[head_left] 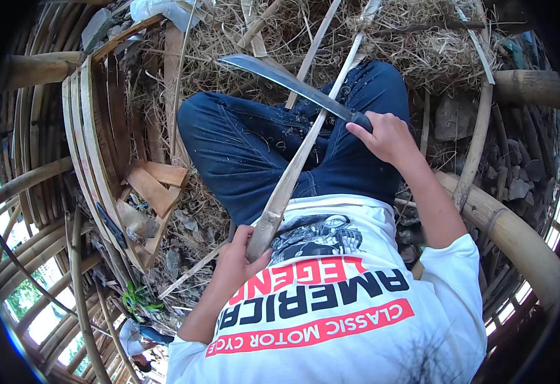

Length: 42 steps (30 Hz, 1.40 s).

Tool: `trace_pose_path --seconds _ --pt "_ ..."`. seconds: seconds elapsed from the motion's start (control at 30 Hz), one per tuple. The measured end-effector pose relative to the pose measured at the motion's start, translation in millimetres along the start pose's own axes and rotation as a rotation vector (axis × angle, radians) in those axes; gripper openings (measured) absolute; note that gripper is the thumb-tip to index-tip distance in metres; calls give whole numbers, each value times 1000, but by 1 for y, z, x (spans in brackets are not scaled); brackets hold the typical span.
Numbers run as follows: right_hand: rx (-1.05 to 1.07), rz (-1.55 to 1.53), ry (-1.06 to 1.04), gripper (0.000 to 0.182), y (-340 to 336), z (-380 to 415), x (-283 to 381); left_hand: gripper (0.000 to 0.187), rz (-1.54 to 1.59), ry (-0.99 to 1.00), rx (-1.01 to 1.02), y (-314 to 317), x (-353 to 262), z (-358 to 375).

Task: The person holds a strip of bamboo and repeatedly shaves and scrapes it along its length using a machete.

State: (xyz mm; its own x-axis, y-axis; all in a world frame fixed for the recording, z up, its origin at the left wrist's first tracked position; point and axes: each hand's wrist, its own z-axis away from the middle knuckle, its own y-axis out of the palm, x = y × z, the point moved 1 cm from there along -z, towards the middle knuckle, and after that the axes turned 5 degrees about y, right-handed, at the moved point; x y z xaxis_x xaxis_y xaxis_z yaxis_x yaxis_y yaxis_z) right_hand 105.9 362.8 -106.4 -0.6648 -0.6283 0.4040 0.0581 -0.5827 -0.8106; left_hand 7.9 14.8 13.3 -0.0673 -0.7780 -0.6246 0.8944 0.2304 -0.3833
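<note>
The left hand (236,261) is fisted low near the chest, while the right hand (387,136), arm outstretched, is clenched farther out above the knee.

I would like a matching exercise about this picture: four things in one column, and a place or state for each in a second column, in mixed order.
Things:
1. bamboo strip
2. curved knife
3. wooden pieces
4. thick bamboo pole

Places or states:
A. lying loose on the straw beside the person's left knee
B. its lower end in the left hand, slanting up across the lap
C. lying by the person's right arm
D. its handle in the right hand, blade crossing the strip

Pairs: 1-B, 2-D, 3-A, 4-C
</note>
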Motion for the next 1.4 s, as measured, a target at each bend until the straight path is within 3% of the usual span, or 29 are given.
trace_pose_path --seconds 0.1,0.23,0.3,0.37,0.53,0.7,0.93,1.1,1.13,1.3,1.4 --pt "-33 13 27 65 -4 -2 -2 43 -13 113 -30 -2 6 7" --pt "-119 50 105 66 -14 -32 -25 43 64 1 6 -13 5 33" --pt "-36 0 82 67 -20 -41 -29 43 67 -60 8 -15 8 44" --pt "-65 137 59 67 -19 -44 -29 44 148 7 -13 -16 11 48" --pt "-104 32 177 68 -23 -52 -37 42 89 22 8 -21 17 56" --pt "-138 56 201 71 -33 -74 -51 45 90 -126 8 -37 3 63" --pt "-193 92 263 71 -31 -67 -38 46 58 -30 37 -32 15 41" --pt "-213 161 274 62 -24 -61 -28 48 156 -1 172 -33 36 24" --pt "-233 100 289 55 -22 -58 -26 44 216 -109 204 -35 30 23" --pt "-268 -113 282 46 -8 -36 -7 35 57 -29 72 -36 17 20" --pt "-151 -161 222 45 0 -8 17 39 -32 0 -44 -29 10 11"
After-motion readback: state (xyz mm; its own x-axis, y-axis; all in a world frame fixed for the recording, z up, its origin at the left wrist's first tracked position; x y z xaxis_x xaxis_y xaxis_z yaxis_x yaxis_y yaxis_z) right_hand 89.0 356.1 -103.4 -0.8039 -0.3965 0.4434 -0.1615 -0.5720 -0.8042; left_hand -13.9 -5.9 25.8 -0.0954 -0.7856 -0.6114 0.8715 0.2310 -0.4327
